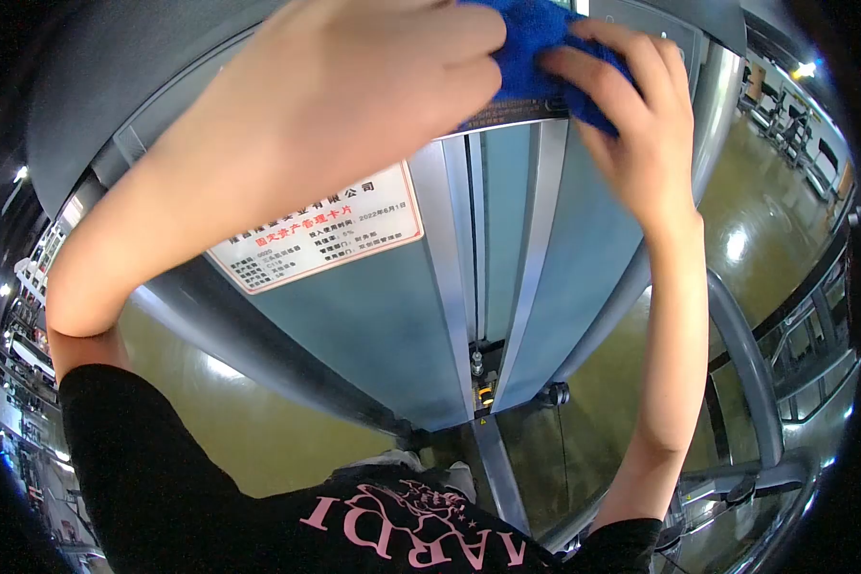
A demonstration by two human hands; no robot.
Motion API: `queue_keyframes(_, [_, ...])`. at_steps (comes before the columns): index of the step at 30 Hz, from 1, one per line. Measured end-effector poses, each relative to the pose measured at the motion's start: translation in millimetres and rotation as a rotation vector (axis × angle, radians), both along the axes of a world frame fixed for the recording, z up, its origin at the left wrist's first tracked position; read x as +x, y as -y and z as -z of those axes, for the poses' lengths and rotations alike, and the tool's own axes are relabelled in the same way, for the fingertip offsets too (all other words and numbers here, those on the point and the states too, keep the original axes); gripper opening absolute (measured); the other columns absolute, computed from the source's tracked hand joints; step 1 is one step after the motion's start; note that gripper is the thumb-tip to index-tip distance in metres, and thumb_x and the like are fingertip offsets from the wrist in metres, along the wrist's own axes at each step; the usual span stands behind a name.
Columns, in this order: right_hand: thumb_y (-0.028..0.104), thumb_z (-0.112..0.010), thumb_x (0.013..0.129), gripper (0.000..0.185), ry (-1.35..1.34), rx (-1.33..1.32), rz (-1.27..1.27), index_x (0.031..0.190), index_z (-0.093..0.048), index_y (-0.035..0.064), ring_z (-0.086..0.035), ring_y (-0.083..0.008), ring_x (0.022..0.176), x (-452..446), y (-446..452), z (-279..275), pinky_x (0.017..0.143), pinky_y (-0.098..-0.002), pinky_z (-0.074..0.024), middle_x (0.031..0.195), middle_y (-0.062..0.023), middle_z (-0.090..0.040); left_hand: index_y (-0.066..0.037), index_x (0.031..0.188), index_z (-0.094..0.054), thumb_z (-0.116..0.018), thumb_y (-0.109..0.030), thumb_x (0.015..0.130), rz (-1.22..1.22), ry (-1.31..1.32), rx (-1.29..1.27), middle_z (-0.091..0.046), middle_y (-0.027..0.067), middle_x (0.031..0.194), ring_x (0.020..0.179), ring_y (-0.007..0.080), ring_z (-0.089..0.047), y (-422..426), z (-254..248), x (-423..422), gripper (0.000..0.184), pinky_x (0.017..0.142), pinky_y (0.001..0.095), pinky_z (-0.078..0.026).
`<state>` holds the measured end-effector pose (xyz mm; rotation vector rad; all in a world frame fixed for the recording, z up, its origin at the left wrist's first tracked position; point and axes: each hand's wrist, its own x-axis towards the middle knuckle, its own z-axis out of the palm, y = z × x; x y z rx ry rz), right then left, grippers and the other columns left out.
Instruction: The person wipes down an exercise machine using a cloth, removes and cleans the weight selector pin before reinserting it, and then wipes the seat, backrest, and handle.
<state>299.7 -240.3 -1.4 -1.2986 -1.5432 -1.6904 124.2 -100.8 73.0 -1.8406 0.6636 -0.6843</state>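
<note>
A blue cloth [531, 48] lies bunched against the upper front of a grey gym machine [354, 335], at the top of the view. My left hand [421, 53] has its fingers curled round the cloth's left side. On the right side of the cloth, my right hand [636, 105] grips it with bent fingers, slightly blurred. Below my left forearm a white label card [325, 230] with red and black print is stuck to the machine's panel. A dark strip with small print [512, 115] shows just under the cloth.
A metal-edged slot [478, 239] runs down the machine's middle to its base. Curved grey tubes [737, 364] of other equipment stand at the right. More machines [794, 124] stand far off on the shiny floor [756, 210]. My shoes [459, 478] are near the base.
</note>
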Motion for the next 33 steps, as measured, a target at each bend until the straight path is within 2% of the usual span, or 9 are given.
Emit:
queue_keyframes(5, [-0.003,-0.063,0.055,0.035,0.019,0.061,-0.088,0.088,-0.061,0.0082,-0.05,-0.0283,0.085,-1.8,-10.7,-19.6,0.075,-0.0357,-0.042,0.096,-0.0095,-0.055,0.0,0.079,-0.058,-0.058,-0.01,0.066,0.157,-0.003,-0.228,-0.053,0.0061,0.086,0.077,0.0194,-0.048,4.7,-12.3,-3.0,0.016,0.061,0.0237,-0.044])
queue_keyframes(8, [-0.002,-0.063,0.055,0.034,-0.03,0.075,-0.147,0.088,-0.061,0.0085,-0.05,-0.0284,0.084,-7.5,-10.1,-19.7,0.074,-0.0358,-0.042,0.094,-0.0092,-0.055,0.001,0.082,-0.059,-0.058,-0.009,0.066,0.158,0.016,-0.135,-0.054,0.008,0.089,0.078,0.0203,-0.049,-1.9,-12.0,-1.8,0.018,0.062,0.0242,-0.044])
queue_keyframes(11, [-0.002,-0.063,0.055,0.034,-0.078,0.062,-0.164,0.088,-0.061,0.0089,-0.05,-0.0276,0.084,-7.0,-9.9,-12.4,0.074,-0.0353,-0.042,0.095,-0.0089,-0.055,0.002,0.084,-0.059,-0.058,-0.007,0.066,0.216,-0.037,-0.256,-0.054,0.0093,0.09,0.079,0.0209,-0.05,0.8,-7.6,-1.7,0.02,0.063,0.025,-0.045])
queue_keyframes(15, [0.0,-0.063,0.056,0.031,-0.096,0.064,-0.197,0.086,-0.061,0.0092,-0.05,-0.0267,0.083,-6.5,-10.1,-8.1,0.073,-0.0347,-0.042,0.095,-0.0082,-0.056,0.002,0.085,-0.058,-0.058,-0.007,0.067,0.205,-0.122,-0.428,-0.054,0.0099,0.09,0.08,0.0207,-0.05,8.1,-6.6,-6.3,0.021,0.064,0.0251,-0.045])
queue_keyframes(18, [0.003,-0.065,0.054,0.036,-0.08,0.027,-0.142,0.09,-0.062,0.0087,-0.052,-0.0271,0.086,-5.8,-5.1,-1.5,0.076,-0.0342,-0.0422,0.099,-0.0074,-0.058,0.002,0.087,-0.057,-0.059,-0.006,0.067,0.126,-0.124,-0.334,-0.054,0.0107,0.09,0.079,0.0234,-0.05,-0.9,-1.7,-5.7,0.021,0.066,0.029,-0.046])
queue_keyframes(23, [0.007,-0.066,0.054,0.038,-0.107,-0.004,-0.136,0.092,-0.063,0.0109,-0.052,-0.0264,0.087,-4.7,-3.8,15.2,0.075,-0.0345,-0.043,0.1,-0.0064,-0.057,-0.002,0.087,-0.06,-0.061,-0.004,0.065,0.004,-0.059,-0.435,-0.057,0.0091,0.098,0.091,0.0243,-0.054,7.8,14.9,-13.4,0.023,0.076,0.0311,-0.046])
queue_keyframes(25, [0.008,-0.066,0.057,0.037,-0.144,-0.009,-0.158,0.093,-0.062,0.016,-0.05,-0.0248,0.083,-16.1,-5.0,27.1,0.072,-0.0348,-0.0447,0.099,-0.0032,-0.055,-0.001,0.085,-0.058,-0.06,-0.005,0.064,0.026,-0.103,-0.494,-0.056,0.0093,0.099,0.091,0.0256,-0.053,-1.1,22.5,-17.8,0.022,0.076,0.0322,-0.046])
queue_keyframes(28, [0.012,-0.063,0.061,0.031,-0.175,-0.014,-0.18,0.091,-0.062,0.0171,-0.051,-0.0218,0.081,-26.4,-19.1,68.3,0.065,-0.0297,-0.0455,0.099,-0.0043,-0.056,0.0,0.088,-0.058,-0.058,-0.006,0.065,-0.079,-0.21,-0.552,-0.055,0.0095,0.101,0.093,0.0268,-0.052,-2.2,43.9,-33.3,0.024,0.077,0.0327,-0.046])
queue_keyframes(33, [0.014,-0.061,0.065,0.031,-0.326,-0.076,-0.315,0.095,-0.06,0.0188,-0.051,-0.0246,0.087,-45.2,-48.7,137.7,0.069,-0.031,-0.0472,0.105,-0.0043,-0.053,0.0,0.093,-0.059,-0.058,-0.009,0.065,-0.147,-0.249,-0.546,-0.053,0.0084,0.104,0.096,0.0273,-0.049,-23.7,97.9,-55.1,0.029,0.077,0.0327,-0.047])
